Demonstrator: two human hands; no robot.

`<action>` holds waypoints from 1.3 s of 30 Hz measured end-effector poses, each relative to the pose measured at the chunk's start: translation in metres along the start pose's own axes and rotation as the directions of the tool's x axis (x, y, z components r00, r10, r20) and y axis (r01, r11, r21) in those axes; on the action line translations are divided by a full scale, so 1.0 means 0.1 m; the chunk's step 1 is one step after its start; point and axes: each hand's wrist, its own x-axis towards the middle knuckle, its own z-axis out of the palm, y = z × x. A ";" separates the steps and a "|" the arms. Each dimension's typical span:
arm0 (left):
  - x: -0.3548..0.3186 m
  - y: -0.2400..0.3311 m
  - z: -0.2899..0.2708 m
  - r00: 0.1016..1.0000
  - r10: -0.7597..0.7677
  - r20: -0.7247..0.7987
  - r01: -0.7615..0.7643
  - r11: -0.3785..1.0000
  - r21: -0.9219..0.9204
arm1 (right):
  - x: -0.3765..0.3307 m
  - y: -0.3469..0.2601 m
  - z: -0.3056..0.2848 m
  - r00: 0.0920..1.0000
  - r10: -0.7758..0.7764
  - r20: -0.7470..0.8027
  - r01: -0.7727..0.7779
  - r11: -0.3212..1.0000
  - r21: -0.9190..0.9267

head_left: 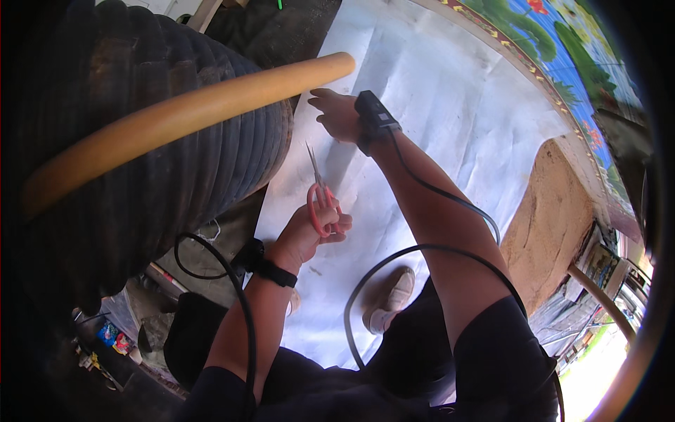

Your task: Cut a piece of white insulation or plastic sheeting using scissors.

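My left hand (318, 224) is closed round the red handles of a pair of scissors (321, 184). The metal blades point away from me, over a large silvery-white sheet (450, 133). Farther off, my right hand (336, 114) reaches over the sheet with its fingers apart and nothing visible in them. Its fingertips are close to a smooth tan bar (211, 100); whether they touch it I cannot tell. That bar crosses in front of a big black ribbed cylinder (242, 144) on the left.
A brown board-like surface (552, 218) borders the sheet on the right, below a colourful panel with painted plants (598, 70). My shoe (392, 292) is on the sheet. Black cables (422, 247) loop from both wrists. Small colourful items (116, 337) lie at the lower left.
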 end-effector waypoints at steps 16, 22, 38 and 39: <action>0.44 -0.08 -0.21 0.999 0.041 -0.001 -0.041 0.996 0.074 | 0.96 0.41 0.38 0.998 -0.013 0.069 -0.011 0.944 0.330; 0.59 -0.07 -0.20 0.998 0.036 0.042 -0.038 0.998 0.056 | 0.82 0.27 0.17 0.997 -0.072 0.027 0.068 0.990 0.123; 0.73 0.08 -0.12 0.988 0.137 -0.075 -0.136 0.990 0.022 | 1.00 0.37 0.59 0.998 -0.049 -0.045 0.048 0.999 -0.018; 0.74 0.09 -0.11 0.989 0.125 -0.080 -0.123 0.992 0.029 | 1.00 0.37 0.59 0.997 -0.055 -0.046 0.055 0.998 -0.013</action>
